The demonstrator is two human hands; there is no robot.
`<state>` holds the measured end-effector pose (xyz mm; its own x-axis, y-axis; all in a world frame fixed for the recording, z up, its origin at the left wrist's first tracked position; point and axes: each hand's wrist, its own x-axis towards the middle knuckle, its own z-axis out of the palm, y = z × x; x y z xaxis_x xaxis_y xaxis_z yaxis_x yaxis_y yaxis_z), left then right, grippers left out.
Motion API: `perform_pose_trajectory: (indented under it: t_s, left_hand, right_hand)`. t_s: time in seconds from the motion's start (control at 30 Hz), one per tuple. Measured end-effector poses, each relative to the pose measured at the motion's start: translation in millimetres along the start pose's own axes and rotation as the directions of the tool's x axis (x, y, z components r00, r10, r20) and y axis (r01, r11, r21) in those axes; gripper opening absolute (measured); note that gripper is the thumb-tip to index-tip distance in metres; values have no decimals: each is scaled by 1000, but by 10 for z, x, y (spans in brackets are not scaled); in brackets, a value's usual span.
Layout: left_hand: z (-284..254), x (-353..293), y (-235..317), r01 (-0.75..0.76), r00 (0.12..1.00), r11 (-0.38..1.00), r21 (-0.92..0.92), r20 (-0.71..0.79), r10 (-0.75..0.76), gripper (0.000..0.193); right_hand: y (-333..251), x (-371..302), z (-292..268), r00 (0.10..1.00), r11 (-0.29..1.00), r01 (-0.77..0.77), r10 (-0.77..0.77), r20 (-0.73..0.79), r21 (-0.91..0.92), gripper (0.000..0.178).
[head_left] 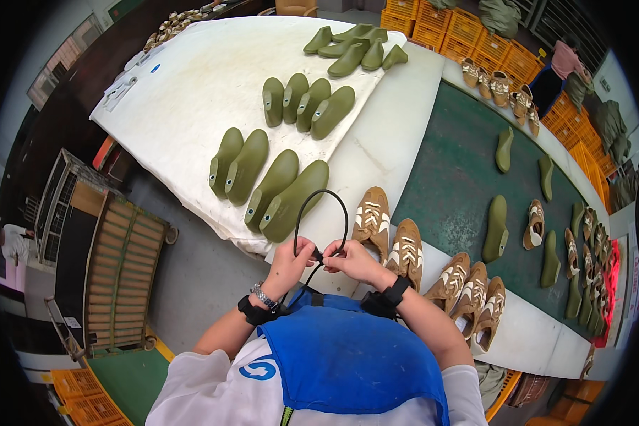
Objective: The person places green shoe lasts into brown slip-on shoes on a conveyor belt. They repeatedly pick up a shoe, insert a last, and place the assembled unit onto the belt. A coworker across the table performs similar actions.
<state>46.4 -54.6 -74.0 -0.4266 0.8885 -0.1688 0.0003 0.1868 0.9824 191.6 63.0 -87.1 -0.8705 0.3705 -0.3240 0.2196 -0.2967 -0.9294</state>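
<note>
A thin black cable (346, 215) arches up in a loop in front of my chest. Where its ends meet is a small dark piece, perhaps a connector, with my left hand (287, 267) and my right hand (360, 263) pinching it from either side. Fingertips partly cover this piece. Below my hands the cable runs down toward my blue apron (355, 355). Just beyond the loop, green shoe lasts (296, 201) lie in rows on a white cloth (184, 85). Brown sneakers with white stripes (407, 250) stand close to my right hand.
A green conveyor belt (440, 170) on the right carries more lasts and sneakers. Orange crates (461, 28) are stacked at the far right, near another person (565, 60). On the left stands a wheeled slatted cart (117, 277) on the grey floor.
</note>
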Motion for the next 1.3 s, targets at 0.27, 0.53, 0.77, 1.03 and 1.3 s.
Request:
perform_pose_trajectory:
  t_s: [0.27, 0.53, 0.77, 1.03, 1.3]
  left_hand:
    - [-41, -196, -13, -197, 976, 964, 181, 129, 175, 14]
    - [-53, -99, -119, 72, 985, 995, -63, 160, -61, 13]
    - [-569, -131, -206, 434, 881, 868, -240, 315, -353, 9]
    - [-2610, -929, -1095, 340, 530, 305, 890, 86, -843, 25]
    - [-2962, -1060, -1282, 311, 723, -64, 948, -280, -632, 58]
  right_hand:
    - [36, 18, -33, 996, 978, -79, 86, -28, 193, 13]
    - [-36, -32, -101, 991, 978, -134, 137, -4, 160, 21]
    - [-37, -156, -252, 985, 985, -168, 169, -40, 40, 29]
    - [3, -422, -486, 995, 965, -59, 35, -98, -254, 32]
    - [-95, -790, -690, 973, 923, -52, -38, -226, -381, 29]
